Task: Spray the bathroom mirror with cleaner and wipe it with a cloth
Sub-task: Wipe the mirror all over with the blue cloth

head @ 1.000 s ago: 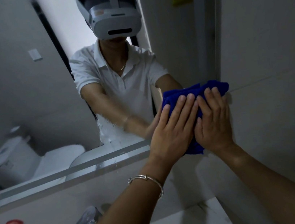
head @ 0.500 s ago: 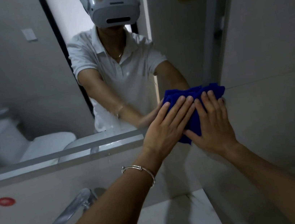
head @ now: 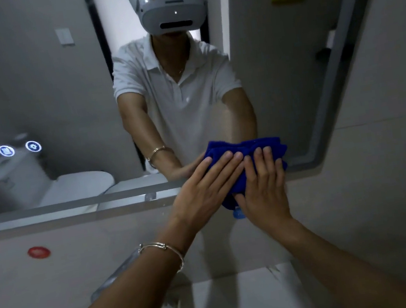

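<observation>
While against mirror (head: 30,81), cloth (head: 250,146) beneath left hand (head: 202,195) and right hand (head: 264,192), fingers (head: 222,168) straight.

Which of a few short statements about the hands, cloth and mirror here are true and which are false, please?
1. The left hand and right hand both press the cloth with straight fingers. True.
2. The cloth is red. False: it is blue.
3. The bracelet is on the right wrist. False: it is on the left wrist.
4. The cloth is near the lower right corner of the mirror. True.
</observation>
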`<state>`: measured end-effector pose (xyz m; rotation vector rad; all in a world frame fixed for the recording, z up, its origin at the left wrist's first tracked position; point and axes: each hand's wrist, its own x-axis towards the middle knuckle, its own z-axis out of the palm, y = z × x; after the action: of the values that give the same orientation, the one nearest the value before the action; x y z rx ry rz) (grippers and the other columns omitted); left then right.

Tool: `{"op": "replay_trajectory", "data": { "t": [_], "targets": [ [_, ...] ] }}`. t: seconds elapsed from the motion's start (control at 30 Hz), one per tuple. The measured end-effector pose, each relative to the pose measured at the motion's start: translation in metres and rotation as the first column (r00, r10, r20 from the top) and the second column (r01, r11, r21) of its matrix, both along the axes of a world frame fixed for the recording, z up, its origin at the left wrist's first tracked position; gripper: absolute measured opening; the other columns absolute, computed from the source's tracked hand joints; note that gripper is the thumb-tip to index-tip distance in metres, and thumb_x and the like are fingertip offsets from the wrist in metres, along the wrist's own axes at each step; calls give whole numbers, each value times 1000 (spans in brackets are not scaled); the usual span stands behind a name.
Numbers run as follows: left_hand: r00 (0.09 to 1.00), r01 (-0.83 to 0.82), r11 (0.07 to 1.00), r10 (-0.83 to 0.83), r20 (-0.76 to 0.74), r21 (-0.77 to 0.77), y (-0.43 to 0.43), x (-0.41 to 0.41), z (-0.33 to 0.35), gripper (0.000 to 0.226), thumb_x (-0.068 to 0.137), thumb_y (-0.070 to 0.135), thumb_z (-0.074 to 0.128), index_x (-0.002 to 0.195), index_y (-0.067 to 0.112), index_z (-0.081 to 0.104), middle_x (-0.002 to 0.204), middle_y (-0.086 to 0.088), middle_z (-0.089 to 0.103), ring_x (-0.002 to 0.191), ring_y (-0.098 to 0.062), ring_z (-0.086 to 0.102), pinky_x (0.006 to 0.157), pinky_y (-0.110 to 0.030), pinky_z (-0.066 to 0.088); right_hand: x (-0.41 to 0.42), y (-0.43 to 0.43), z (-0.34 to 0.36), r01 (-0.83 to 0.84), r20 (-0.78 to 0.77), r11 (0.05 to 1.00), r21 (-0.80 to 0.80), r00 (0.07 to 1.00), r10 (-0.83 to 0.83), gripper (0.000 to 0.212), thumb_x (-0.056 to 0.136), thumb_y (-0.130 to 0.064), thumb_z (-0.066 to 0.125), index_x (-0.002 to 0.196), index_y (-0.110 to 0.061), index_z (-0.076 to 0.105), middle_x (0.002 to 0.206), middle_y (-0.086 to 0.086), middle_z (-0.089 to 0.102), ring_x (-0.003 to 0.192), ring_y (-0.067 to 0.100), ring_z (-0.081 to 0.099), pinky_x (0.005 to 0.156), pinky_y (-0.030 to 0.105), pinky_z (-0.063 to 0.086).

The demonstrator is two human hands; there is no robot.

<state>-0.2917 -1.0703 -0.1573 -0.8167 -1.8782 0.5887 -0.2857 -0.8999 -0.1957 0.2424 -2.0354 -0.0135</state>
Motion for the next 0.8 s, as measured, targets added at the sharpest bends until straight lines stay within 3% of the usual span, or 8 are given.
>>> {"op": "replay_trajectory", "data": {
  "t": [0.1,0.23,0.33,0.5,0.67,0.8],
  "targets": [
    [1000,-22,1000,22,15,6,-31,6,0,51,99,9,1,150,7,2,156,-7,-2,143,-24,2,117,-43,0,3,-29,3,-28,2,999,22,1000,28,78,87,-36,49,146,-2,11,147,23,22,146,30,-4,117,50,8],
    [998,-28,999,26,51,31,-81,9,5,60,96,21,26,150,7,5,158,-14,-7,145,-29,-1,118,-44,1,8,-73,12,-95,49,995,44,994,93,91,83,-40,46,150,-4,-4,149,20,19,146,28,-8,117,48,4],
    [993,-33,998,26,117,61,-117,17,14,68,95,40,30,150,8,7,158,-12,-6,145,-28,0,118,-43,3,10,-105,22,-149,112,985,84,984,140,92,83,-45,41,150,-7,-8,151,17,16,146,26,-11,117,46,2],
    [979,-134,984,113,173,116,-156,30,40,72,95,49,25,150,7,8,157,-14,4,145,-29,6,118,-44,9,9,-138,61,-286,168,948,142,950,262,78,85,-49,37,147,-7,15,153,12,13,145,26,6,115,42,-1],
    [977,-167,942,119,176,291,-137,34,88,71,94,46,29,148,3,11,155,-17,9,144,-32,7,117,-47,13,1,-134,127,-310,88,931,195,951,298,65,95,-43,31,148,-9,16,156,12,21,144,24,13,116,42,6],
    [986,-139,912,91,140,386,-85,25,130,68,96,43,26,148,5,4,155,-17,6,144,-33,5,117,-48,7,-4,-99,172,-270,15,952,146,963,270,63,94,-37,34,147,-7,18,154,15,25,142,24,14,115,39,2]
  ]
}}
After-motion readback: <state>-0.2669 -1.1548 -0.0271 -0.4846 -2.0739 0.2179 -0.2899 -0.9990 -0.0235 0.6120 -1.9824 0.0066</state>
